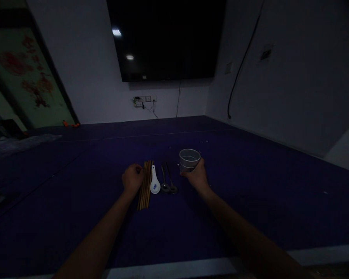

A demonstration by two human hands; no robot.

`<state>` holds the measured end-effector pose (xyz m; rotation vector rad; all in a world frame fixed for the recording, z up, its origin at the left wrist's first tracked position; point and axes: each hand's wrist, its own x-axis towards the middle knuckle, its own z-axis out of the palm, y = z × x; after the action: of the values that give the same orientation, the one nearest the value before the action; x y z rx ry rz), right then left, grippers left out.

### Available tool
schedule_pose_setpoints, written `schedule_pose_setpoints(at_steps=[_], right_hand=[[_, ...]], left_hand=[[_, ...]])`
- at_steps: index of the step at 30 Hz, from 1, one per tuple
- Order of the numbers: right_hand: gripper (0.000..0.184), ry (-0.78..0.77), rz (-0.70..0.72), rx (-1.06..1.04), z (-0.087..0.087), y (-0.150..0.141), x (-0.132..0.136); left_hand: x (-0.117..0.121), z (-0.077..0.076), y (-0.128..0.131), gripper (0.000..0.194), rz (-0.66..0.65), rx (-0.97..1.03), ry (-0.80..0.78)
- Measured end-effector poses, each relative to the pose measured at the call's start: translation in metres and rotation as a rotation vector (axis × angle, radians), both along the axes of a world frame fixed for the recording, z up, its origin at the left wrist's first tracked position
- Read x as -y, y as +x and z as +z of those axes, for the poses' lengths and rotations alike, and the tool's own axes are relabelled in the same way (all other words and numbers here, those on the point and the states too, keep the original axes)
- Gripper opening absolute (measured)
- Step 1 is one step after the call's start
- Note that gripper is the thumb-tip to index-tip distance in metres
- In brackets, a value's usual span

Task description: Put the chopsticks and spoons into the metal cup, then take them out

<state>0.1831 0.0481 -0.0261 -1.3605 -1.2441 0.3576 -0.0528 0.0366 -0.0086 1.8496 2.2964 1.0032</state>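
My right hand (pixel 199 176) is wrapped round the lower side of a grey metal cup (pixel 189 155), which stands upright with its open rim facing up. Curled closed, my left hand (pixel 132 178) rests against the left side of a row of several wooden chopsticks (pixel 145 188). Whether its fingertips grip anything is hidden. Right of the chopsticks lies a white soup spoon (pixel 155 186) with a blue mark in its bowl. Two metal spoons, a left one (pixel 164 187) and a right one (pixel 173 189), lie between the white spoon and the cup.
Everything lies on a dark purple surface (pixel 104 232) with a pale front edge (pixel 174 269). Small white scraps dot it beyond the cup. Clear plastic wrap (pixel 20 143) lies at the far left. A large dark television (pixel 171 38) hangs on the back wall above sockets (pixel 145 99) and cables.
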Motion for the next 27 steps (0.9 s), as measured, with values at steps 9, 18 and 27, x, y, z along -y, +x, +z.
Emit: schedule_pose_setpoints(at_steps=[9, 18, 27], right_hand=[[0.082, 0.009, 0.003, 0.012, -0.0032, 0.0005, -0.0015], [0.087, 0.051, 0.011, 0.018, -0.0077, 0.0010, -0.0039], [0.110, 0.048, 0.044, 0.029, -0.0028, -0.0008, 0.0000]], left_hand=[[-0.0007, -0.0001, -0.0007, 0.019, 0.005, -0.007, -0.028], [0.0010, 0.0012, 0.0000, 0.019, 0.015, -0.001, -0.068], [0.0004, 0.0000, -0.0010, 0.020, 0.000, -0.004, -0.091]])
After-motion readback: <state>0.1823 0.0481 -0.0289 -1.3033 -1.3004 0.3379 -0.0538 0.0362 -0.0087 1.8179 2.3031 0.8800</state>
